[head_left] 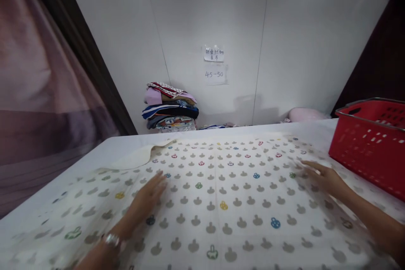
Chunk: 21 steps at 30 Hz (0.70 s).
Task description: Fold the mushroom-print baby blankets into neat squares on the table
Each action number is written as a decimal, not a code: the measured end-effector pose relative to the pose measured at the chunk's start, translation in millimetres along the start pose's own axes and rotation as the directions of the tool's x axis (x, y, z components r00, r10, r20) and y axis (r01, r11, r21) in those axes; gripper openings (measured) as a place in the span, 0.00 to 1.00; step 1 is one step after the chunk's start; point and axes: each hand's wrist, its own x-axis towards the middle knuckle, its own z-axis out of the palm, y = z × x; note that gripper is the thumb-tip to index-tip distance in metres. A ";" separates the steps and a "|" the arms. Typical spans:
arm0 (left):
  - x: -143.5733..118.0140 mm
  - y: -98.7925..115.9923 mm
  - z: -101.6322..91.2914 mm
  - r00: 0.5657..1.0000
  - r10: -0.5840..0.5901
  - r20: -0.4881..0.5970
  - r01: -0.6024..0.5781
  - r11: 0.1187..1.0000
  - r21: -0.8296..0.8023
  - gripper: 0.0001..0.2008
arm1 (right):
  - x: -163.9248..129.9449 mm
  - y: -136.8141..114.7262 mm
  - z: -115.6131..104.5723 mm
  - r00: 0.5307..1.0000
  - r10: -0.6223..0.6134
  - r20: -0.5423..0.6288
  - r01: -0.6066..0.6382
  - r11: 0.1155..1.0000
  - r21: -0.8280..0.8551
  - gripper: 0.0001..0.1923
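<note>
A white cloth (215, 194) printed with grey and coloured mushroom shapes lies spread over the table, a crease running down its middle. Its far left edge is turned up in a curl. My left hand (147, 196), a bracelet or watch on its wrist, lies flat over the left half of the cloth with fingers stretched forward. Over the right half, my right hand (324, 177) has its fingers extended, slightly blurred by motion. Neither hand holds anything. Whether the palms press on the cloth or hover just above it, I cannot tell.
A red perforated basket (363, 147) with a metal handle stands at the right. Behind the white table (117, 149) is a stack of folded fabrics (171, 109). A pink bundle (305, 114) lies behind at right. Paper notes (217, 74) hang on the wall. A pinkish curtain (47, 93) hangs left.
</note>
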 end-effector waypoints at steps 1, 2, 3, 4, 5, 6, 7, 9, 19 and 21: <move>-25.9 -3.2 -1.7 0.996 0.064 0.067 -0.067 0.997 0.035 0.22 | -18.1 7.3 -7.1 1.000 -0.021 0.023 0.021 1.000 -0.016 0.21; -51.8 -7.8 -3.1 0.987 0.114 0.116 -0.121 0.991 0.057 0.22 | -36.9 17.2 -14.0 0.998 -0.053 0.033 0.054 0.998 -0.028 0.21; -76.4 -14.2 -4.4 0.975 0.154 0.159 -0.168 0.983 0.078 0.23 | -55.5 30.0 -20.9 0.995 -0.094 0.023 0.095 0.994 -0.045 0.20; -98.7 -21.8 -5.9 0.962 0.185 0.203 -0.209 0.972 0.104 0.26 | -73.5 45.3 -28.0 0.991 -0.133 0.014 0.134 0.989 -0.061 0.19; -117.8 -30.4 -7.6 0.952 0.210 0.222 -0.243 0.961 0.134 0.27 | -90.1 62.5 -35.4 0.986 -0.167 0.006 0.167 0.981 -0.096 0.18; -133.0 -39.2 -9.9 0.945 0.240 0.222 -0.279 0.946 0.164 0.28 | -104.9 80.8 -43.2 0.980 -0.201 -0.002 0.199 0.971 -0.136 0.18; -143.9 -47.3 -12.7 0.941 0.269 0.206 -0.309 0.931 0.195 0.29 | -117.3 99.0 -51.1 0.972 -0.227 -0.064 0.214 0.963 -0.166 0.18; -153.7 -58.8 -19.6 0.943 0.301 0.142 -0.329 0.906 0.265 0.28 | -134.5 130.4 -66.0 0.961 -0.253 -0.116 0.229 0.956 -0.184 0.20; -121.2 -27.7 -39.7 0.986 0.159 0.043 -0.160 0.865 0.476 0.26 | -113.6 115.5 -80.1 0.967 -0.254 -0.025 0.211 0.849 -0.484 0.25; -124.2 -19.9 -50.2 0.991 0.128 0.024 -0.125 0.880 0.458 0.25 | -110.2 105.9 -89.3 0.973 -0.231 -0.018 0.185 0.821 -0.540 0.23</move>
